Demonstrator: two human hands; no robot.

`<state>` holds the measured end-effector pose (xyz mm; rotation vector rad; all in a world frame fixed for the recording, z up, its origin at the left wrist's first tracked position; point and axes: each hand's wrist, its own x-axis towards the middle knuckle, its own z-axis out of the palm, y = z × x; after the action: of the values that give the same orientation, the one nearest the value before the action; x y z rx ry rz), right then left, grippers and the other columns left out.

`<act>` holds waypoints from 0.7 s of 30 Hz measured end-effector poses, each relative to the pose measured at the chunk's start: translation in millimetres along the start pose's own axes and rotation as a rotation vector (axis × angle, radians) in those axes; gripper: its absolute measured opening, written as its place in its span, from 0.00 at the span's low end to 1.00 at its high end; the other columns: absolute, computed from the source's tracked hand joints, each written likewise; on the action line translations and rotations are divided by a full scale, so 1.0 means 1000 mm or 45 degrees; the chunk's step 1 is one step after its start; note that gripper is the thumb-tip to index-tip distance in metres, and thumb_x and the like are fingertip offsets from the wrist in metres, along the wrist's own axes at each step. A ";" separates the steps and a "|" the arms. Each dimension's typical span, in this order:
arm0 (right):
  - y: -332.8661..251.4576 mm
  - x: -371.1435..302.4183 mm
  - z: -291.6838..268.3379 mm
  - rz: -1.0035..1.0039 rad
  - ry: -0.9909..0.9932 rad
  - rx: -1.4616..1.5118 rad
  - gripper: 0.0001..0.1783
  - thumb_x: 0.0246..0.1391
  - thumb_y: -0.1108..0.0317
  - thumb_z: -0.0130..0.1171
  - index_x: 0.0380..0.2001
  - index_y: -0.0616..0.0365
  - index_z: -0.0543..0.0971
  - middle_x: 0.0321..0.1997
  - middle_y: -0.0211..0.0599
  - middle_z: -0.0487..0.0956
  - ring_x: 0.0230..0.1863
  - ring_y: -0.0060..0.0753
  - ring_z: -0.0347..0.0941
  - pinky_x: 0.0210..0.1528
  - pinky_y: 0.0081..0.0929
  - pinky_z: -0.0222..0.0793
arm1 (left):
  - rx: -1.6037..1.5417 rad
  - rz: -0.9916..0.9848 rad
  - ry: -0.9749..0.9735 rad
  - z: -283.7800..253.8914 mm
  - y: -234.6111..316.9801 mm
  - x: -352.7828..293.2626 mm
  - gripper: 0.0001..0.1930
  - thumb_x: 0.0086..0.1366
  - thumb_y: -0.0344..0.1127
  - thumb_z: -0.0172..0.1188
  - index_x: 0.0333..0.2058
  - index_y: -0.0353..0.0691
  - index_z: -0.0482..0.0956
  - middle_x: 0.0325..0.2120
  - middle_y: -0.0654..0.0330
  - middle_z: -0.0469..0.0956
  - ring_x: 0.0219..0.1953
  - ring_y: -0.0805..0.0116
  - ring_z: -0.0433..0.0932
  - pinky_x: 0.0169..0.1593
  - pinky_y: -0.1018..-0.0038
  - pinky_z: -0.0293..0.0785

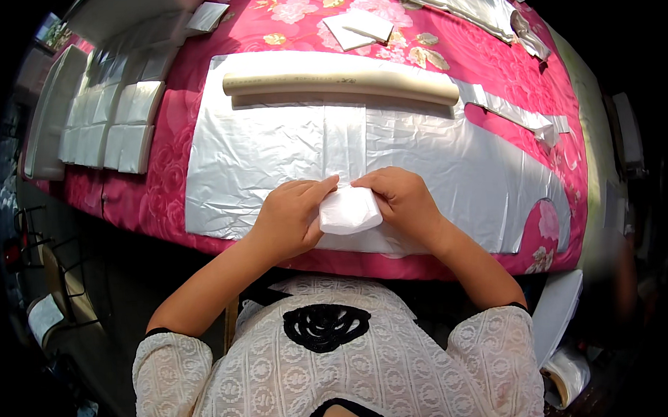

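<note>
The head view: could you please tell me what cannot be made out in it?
Head view, packet: underside faces away from camera.
Head view, left hand: some fingertips hidden behind hand or packet.
Head view, tube: print too small to read.
Head view, plastic strip: cut off by the upper edge.

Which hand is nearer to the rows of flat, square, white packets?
Left. The left hand is to the right of the rows of packets, nearer the person; the right hand is farther right.
</note>
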<state>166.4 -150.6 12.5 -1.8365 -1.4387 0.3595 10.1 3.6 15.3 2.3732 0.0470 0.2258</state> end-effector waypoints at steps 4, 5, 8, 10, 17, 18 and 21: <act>-0.004 0.030 -0.010 0.776 -0.155 0.346 0.11 0.48 0.68 0.55 0.27 0.66 0.80 0.19 0.40 0.78 0.20 0.29 0.74 0.27 0.24 0.68 | -0.730 -0.549 0.352 0.000 0.006 0.015 0.26 0.61 0.34 0.51 0.55 0.28 0.59 0.44 0.44 0.73 0.39 0.50 0.75 0.44 0.65 0.72; -0.001 0.036 -0.012 0.827 -0.221 0.378 0.11 0.49 0.66 0.56 0.26 0.65 0.79 0.18 0.38 0.77 0.20 0.26 0.73 0.25 0.22 0.66 | -0.593 -0.430 0.394 0.002 0.004 0.014 0.31 0.60 0.36 0.52 0.58 0.28 0.54 0.51 0.42 0.67 0.48 0.49 0.71 0.51 0.63 0.68; 0.006 0.044 -0.016 0.956 -0.340 0.465 0.12 0.50 0.64 0.57 0.23 0.63 0.78 0.16 0.32 0.76 0.18 0.18 0.71 0.21 0.16 0.63 | 0.148 0.061 0.228 0.006 0.005 0.010 0.34 0.58 0.38 0.54 0.59 0.28 0.52 0.57 0.43 0.59 0.57 0.49 0.63 0.58 0.62 0.59; 0.005 0.046 -0.016 0.983 -0.327 0.512 0.12 0.50 0.63 0.57 0.21 0.61 0.77 0.16 0.31 0.76 0.16 0.17 0.69 0.20 0.15 0.62 | 0.338 0.039 0.016 0.019 0.007 0.007 0.38 0.58 0.45 0.53 0.60 0.28 0.50 0.61 0.43 0.52 0.64 0.50 0.51 0.64 0.61 0.46; -0.009 0.025 -0.002 0.486 0.041 -0.227 0.27 0.39 0.65 0.65 0.45 0.60 0.72 0.41 0.42 0.75 0.43 0.39 0.73 0.46 0.31 0.68 | 0.533 -0.053 -0.135 0.033 0.008 0.003 0.39 0.58 0.51 0.50 0.60 0.28 0.50 0.63 0.44 0.47 0.66 0.52 0.44 0.65 0.60 0.40; -0.006 0.025 -0.003 0.249 0.081 -0.366 0.28 0.40 0.65 0.64 0.47 0.60 0.71 0.44 0.43 0.74 0.46 0.39 0.71 0.50 0.33 0.65 | 0.529 -0.050 -0.134 0.032 0.008 0.003 0.39 0.58 0.50 0.51 0.60 0.28 0.50 0.63 0.44 0.47 0.66 0.52 0.44 0.65 0.60 0.41; 0.012 0.021 -0.010 -0.330 0.029 -0.648 0.26 0.47 0.66 0.58 0.51 0.59 0.69 0.53 0.44 0.70 0.58 0.41 0.62 0.62 0.39 0.54 | 0.520 0.000 -0.113 0.027 0.006 0.005 0.37 0.57 0.47 0.53 0.59 0.30 0.54 0.61 0.45 0.51 0.64 0.52 0.49 0.64 0.61 0.45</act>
<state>188.0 -135.8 15.0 -1.9900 -1.8460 -0.1753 20.0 -18.7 0.6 2.7867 0.0548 0.1178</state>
